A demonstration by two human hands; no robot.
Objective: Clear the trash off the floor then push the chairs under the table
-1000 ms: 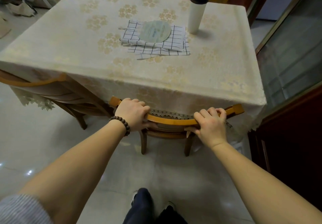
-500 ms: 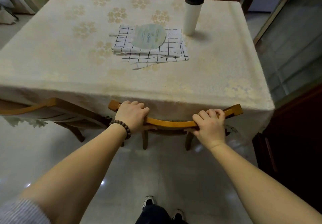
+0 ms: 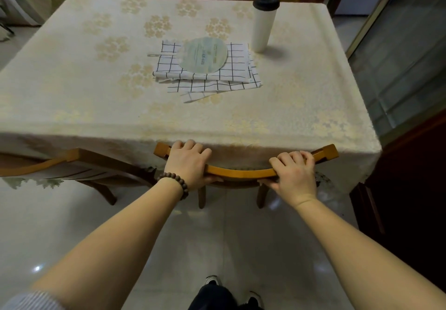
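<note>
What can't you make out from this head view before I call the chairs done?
- Seat of the chair both hands hold: hidden under the tablecloth.
- Left hand and right hand grip: the fingertips curl over the top rail, out of sight.
- Second chair: cut off by the left edge.
- Floor under the table: hidden, so trash there cannot be ruled out.
- Print on the round fan: too small.

Quick count: two wooden chairs (image 3: 243, 172) (image 3: 72, 165); one table (image 3: 72, 97); one white bottle (image 3: 264, 22); one round fan (image 3: 204, 55); two hands (image 3: 188, 165) (image 3: 294, 174); one bead bracelet (image 3: 176, 181)
</note>
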